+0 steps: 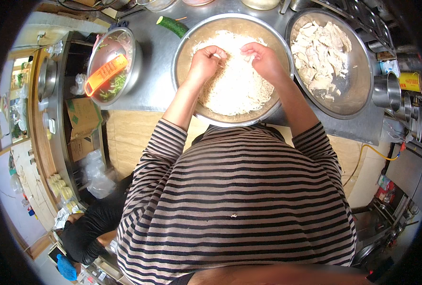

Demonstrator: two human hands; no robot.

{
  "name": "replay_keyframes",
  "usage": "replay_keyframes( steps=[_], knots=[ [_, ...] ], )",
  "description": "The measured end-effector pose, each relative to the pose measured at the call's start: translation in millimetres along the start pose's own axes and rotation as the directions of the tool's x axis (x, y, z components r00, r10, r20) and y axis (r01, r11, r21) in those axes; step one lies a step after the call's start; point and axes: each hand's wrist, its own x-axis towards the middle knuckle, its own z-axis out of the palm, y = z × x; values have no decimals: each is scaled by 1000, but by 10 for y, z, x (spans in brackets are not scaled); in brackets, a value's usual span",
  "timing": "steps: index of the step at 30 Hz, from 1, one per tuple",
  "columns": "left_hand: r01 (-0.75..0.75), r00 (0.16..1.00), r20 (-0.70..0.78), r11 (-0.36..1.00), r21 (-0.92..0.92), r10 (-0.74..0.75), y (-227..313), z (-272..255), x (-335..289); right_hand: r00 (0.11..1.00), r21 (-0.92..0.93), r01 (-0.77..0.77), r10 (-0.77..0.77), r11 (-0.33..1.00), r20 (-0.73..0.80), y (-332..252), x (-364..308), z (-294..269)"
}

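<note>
In front of me a wide metal bowl [176,71] holds a heap of pale, finely shredded food [234,95], which looks like shredded chicken. Over its far half, my left hand [208,62] has its fingers curled in and closed in a pinch. My right hand [265,59] faces it a short gap away, thumb and fingers also pinched together. Bright glare hides what either hand holds. To the right, a second large metal bowl [358,97] contains torn pieces of pale cooked meat [319,54], probably chicken.
On the left, an orange grater [107,73] lies across a metal bowl [134,71] with green shreds. A cut cucumber or zucchini [172,26] touches the middle bowl's far side. Metal pots [387,90] stand at the right edge. Another person in black [89,232] is at lower left.
</note>
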Motion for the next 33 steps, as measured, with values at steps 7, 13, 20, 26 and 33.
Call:
replay_keyframes(
  steps=[7,13,20,26,33],
  knots=[
    [-303,935,354,579,757,26,26,-11,-46,815,-705,160,311,691,490,-235,-386,-60],
    [-177,982,134,413,893,132,52,-209,72,716,-479,260,165,838,678,-356,-526,-54],
    [-277,910,71,473,837,409,-156,183,303,896,-557,208,71,804,438,-286,-500,-133],
    [-328,894,429,843,427,131,-71,155,344,956,-434,171,-44,885,289,-313,-505,-330],
    [63,989,-109,388,919,99,-248,-264,735,964,-520,121,26,845,266,-394,-478,-277]
  ],
)
